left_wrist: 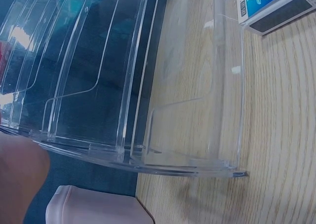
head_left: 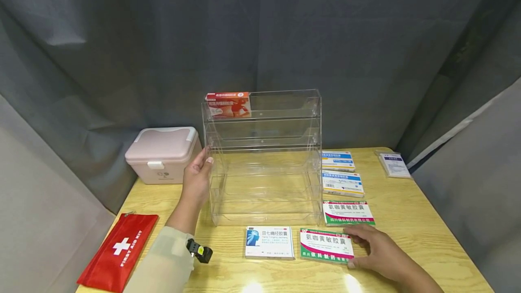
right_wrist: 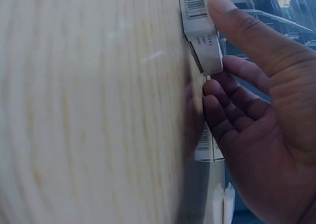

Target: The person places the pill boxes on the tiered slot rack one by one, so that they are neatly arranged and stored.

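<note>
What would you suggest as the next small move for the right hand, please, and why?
I would probably lift the nearer green-and-white box toward the clear rack: the right hand pinches its end, the left hand touches the rack's side, and the top tier, holding a red box, has room.

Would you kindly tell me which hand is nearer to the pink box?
Left: the left hand is beside the pink box, at the clear rack; the right hand is farther right, at a green-and-white carton.
</note>
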The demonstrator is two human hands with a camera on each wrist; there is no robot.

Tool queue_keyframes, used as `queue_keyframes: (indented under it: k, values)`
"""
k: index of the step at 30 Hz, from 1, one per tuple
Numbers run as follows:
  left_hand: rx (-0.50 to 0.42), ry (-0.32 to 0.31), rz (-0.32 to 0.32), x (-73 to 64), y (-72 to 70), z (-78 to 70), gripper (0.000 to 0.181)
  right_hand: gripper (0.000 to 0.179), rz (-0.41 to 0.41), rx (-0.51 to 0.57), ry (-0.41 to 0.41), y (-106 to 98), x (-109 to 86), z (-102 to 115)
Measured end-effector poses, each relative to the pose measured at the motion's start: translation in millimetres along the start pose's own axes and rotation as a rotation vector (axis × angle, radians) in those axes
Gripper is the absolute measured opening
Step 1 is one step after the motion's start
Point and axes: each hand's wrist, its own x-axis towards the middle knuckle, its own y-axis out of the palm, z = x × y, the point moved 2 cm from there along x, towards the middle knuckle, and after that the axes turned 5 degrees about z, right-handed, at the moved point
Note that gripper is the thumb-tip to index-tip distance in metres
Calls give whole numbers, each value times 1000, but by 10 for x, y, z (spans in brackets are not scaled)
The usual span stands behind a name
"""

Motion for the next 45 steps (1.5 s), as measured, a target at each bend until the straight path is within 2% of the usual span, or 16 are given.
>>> queue_keyframes:
  k: [8, 11, 14, 16, 18, 20, 24, 28, 30, 34, 36, 41, 43, 45]
  values:
    - [-11, 9, -5, 7, 10, 6, 54, 85, 36, 2, 39, -54, -48, 39]
    - [-15, 10, -6, 12, 14, 5, 54, 75, 31, 44, 113, -65, -57, 75]
    - [-18, 12, -5, 15, 15, 5, 54, 57, 14, 113, 182, -85, -57, 95]
    - [-15, 13, -5, 16, 15, 6, 54, 44, 1, 167, 200, -119, -65, 96]
    - [-8, 11, 0, 15, 14, 4, 54, 35, -15, 217, 187, -178, -76, 98]
    - [0, 8, 2, 16, 13, 1, 54, 31, -38, 266, 133, -267, -77, 112]
    - [13, -1, 1, 20, 3, -1, 54, 32, -125, 366, -21, -513, -46, 237]
    - [15, -6, 3, 21, -6, -6, 54, 24, -242, 417, -158, -805, 10, 493]
    - [13, -5, 2, 25, -14, -10, 54, 20, -308, 408, -219, -975, 69, 687]
    - [18, -7, -7, 26, -38, -23, 54, 21, -464, 400, -285, -1378, 294, 1169]
    - [24, -12, -8, 22, -51, -22, 54, 23, -519, 460, -301, -1569, 438, 1411]
    - [23, -15, 2, 20, -50, 15, 54, 31, -556, 732, -380, -1938, 795, 1871]
    - [18, -8, 5, 21, -37, 27, 54, 33, -570, 758, -392, -2060, 929, 2010]
    - [15, -2, 8, 18, -22, 25, 54, 34, -595, 711, -368, -2168, 1058, 2133]
